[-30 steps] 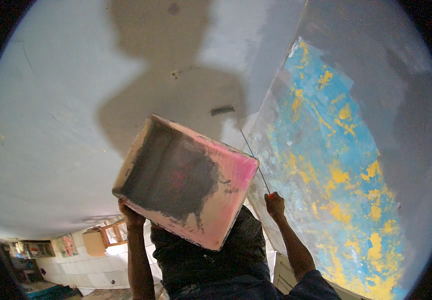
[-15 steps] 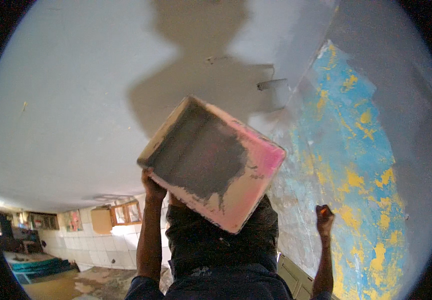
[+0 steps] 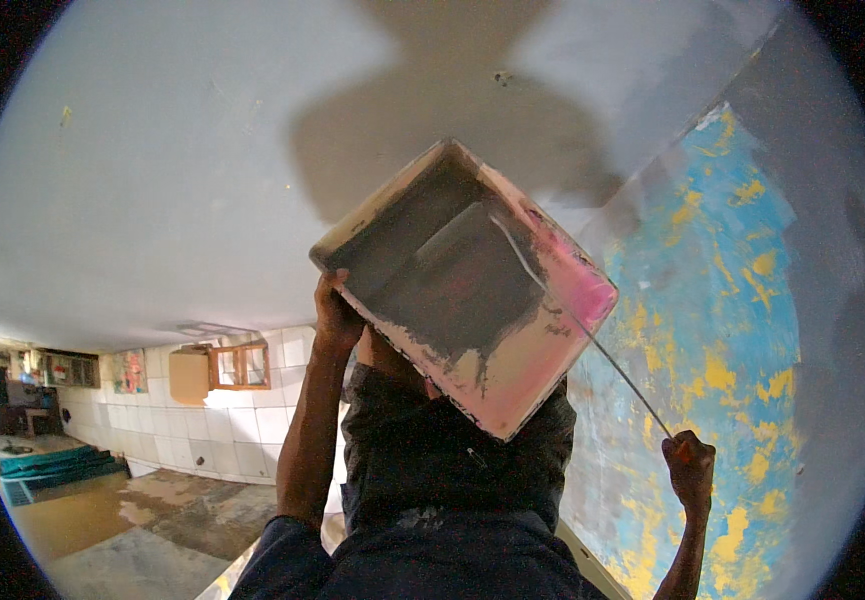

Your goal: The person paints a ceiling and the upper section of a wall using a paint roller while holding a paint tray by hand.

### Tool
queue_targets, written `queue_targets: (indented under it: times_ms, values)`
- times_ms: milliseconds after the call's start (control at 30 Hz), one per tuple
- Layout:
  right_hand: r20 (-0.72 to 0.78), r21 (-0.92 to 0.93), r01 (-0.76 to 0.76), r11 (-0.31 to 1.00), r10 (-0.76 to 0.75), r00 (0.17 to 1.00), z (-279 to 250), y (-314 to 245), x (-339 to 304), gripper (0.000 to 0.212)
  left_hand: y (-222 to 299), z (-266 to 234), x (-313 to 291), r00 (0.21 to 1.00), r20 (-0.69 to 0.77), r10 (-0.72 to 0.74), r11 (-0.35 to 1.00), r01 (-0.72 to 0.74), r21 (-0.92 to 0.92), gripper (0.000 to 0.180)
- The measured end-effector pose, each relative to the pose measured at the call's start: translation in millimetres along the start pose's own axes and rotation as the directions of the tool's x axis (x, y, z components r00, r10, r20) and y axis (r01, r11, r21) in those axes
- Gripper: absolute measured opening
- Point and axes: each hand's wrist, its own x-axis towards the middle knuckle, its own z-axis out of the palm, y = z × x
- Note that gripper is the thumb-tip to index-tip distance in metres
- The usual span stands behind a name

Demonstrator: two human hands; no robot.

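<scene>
My left hand is closed on the left edge of a shallow paint tray. The tray is pinkish, tilted cornerwise, with dark grey paint over much of its inside. My right hand, off to the lower right, is wrapped round the orange handle of a paint roller. From that fist a thin metal rod runs up across the tray's right edge. Its bent end leads to a grey-coated roller sleeve over the painted part of the tray. Whether the sleeve touches the tray's bottom I cannot tell.
A broad pale grey surface bearing my shadow fills the upper view. On the right is a wall with a worn blue and yellow patch. Lower left are a white tiled wall, a wooden-framed window and a stained floor.
The roller has come down from beside the grey surface's corner into the tray. The tray and my left hand now appear further right and higher; my right hand appears further right and slightly lower.
</scene>
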Motion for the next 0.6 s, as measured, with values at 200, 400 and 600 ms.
queue_targets:
  times_ms: [200,400,600]
  values:
    - [0.123,-0.158,0.006,0.987,0.013,0.992,6,-31,15,0.02,-3,-11,1,0.999,0.051,-0.016,0.999,0.018,-0.043,0.051]
    - [0.187,-0.326,0.053,0.944,0.009,0.982,-20,-4,3,0.021,-4,-23,-3,0.998,0.038,-0.044,0.995,0.048,-0.092,0.05]
    - [0.022,-0.066,0.068,0.996,-0.067,0.998,-73,18,-27,0.013,0,-18,-2,0.992,0.126,-0.001,0.999,0.005,-0.035,0.05]
